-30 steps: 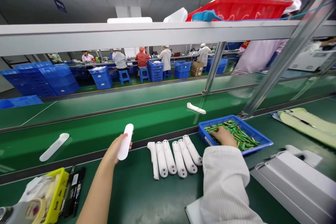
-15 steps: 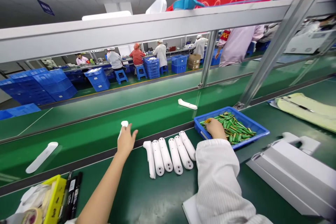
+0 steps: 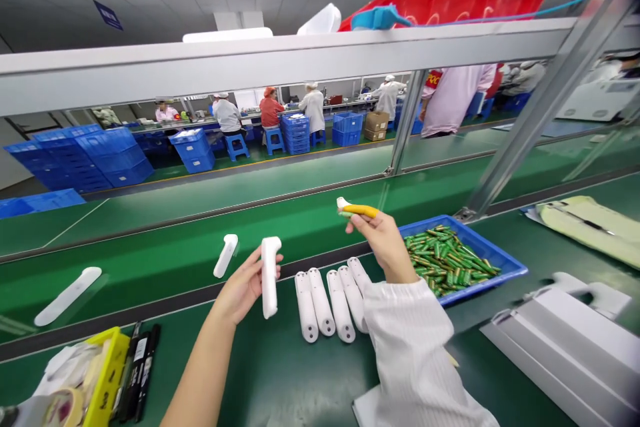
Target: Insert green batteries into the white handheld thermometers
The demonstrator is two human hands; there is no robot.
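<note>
My left hand (image 3: 245,290) is closed round a white angled handheld casing (image 3: 270,280), lifted upright above the near edge of the belt. My right hand (image 3: 383,237) is raised over the belt's edge, left of a blue tray (image 3: 500,280) full of green batteries (image 3: 450,257). Its index finger wears a yellow finger cot (image 3: 363,211). Pinched between that finger and the thumb is a small green piece, seemingly a battery (image 3: 346,215), mostly hidden. Several more white casings (image 3: 323,303) lie in a row on the green table between my hands.
White casings (image 3: 69,297) lie along the green belt (image 3: 165,260); one is partly behind my right fingertip. A yellow box (image 3: 107,373) and black markers (image 3: 143,373) are at the lower left. White folded board (image 3: 575,347) lies right. A metal post (image 3: 530,100) rises behind the tray.
My left hand has taken the leftmost casing from the row and lifted it. My right hand has come out of the battery tray, up and left. The belt casings have shifted left.
</note>
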